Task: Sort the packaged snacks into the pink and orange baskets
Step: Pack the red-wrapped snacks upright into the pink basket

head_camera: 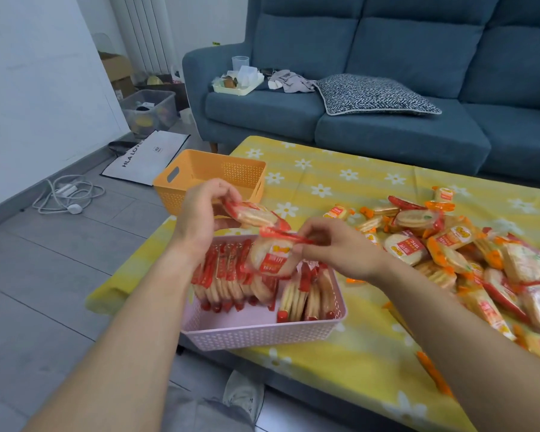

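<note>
- The left hand (200, 213) curls its fingers round a clear, red-edged cracker packet (253, 215), held above the far rim of the pink basket (262, 336).
- The right hand (334, 244) pinches the red end seal of a second packet (272, 255), pale round crackers showing, over the same basket.
- Inside the basket, upright packets (228, 275) stand in rows.
- The orange basket (200, 169) sits just beyond it.
- A mixed red and orange pile (449, 244) lies to its right.

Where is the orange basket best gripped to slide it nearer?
At the handle slot in the left end wall of the orange basket, reaching in from its left. It stands upright at the corner of the table, and that cutout lets fingers hook through the wall.
</note>
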The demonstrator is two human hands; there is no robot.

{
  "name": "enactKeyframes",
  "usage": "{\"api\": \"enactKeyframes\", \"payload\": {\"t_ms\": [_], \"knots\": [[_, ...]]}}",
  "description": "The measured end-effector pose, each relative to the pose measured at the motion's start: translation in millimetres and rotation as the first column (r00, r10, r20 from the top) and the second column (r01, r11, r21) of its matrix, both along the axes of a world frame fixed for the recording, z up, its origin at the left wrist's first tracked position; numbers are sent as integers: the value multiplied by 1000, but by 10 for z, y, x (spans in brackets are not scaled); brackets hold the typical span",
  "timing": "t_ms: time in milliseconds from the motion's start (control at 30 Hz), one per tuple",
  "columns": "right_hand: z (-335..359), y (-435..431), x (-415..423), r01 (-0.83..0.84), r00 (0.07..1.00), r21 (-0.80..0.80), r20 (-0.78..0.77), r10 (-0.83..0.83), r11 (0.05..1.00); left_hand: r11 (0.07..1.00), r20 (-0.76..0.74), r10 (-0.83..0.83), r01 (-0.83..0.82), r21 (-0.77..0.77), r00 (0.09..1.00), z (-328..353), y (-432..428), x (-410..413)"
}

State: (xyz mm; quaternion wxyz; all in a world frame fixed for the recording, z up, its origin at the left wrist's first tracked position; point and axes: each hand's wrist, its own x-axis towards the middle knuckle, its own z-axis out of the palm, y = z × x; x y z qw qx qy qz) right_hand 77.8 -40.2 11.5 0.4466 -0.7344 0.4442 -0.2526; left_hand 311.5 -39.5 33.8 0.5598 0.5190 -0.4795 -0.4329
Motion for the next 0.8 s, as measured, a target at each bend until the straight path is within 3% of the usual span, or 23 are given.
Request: {"api": "enactKeyframes", "payload": {"t_ms": [67, 200, 367, 533, 667, 800], "knots": [[47, 9, -73, 99, 994, 18, 48, -99, 995, 999, -23, 52, -53, -3, 998, -10, -21, 22], [93, 30, -143, 242, 969, 55, 42, -245, 969, 1000, 170, 15, -15, -1, 985, -54, -24, 5], [171, 70, -204, 400, 912, 79, 70, -405, 913, 999, 216, 48, -41, -33, 975, -51, -14, 7], [216, 53, -256, 465, 856, 121, 192, -480, 877, 994, 269, -45, 15, 111, 962, -111, -32, -12], [184, -32, -174, 431, 886, 36, 170, -431, 902, 983, 561, -164, 85, 164, 811, -215, -28, -275], [174, -145, -90, 352, 934, -168, 3, -357, 921, 954, 665, -240, 45, 297, 707, -312, -43, -437]]}}
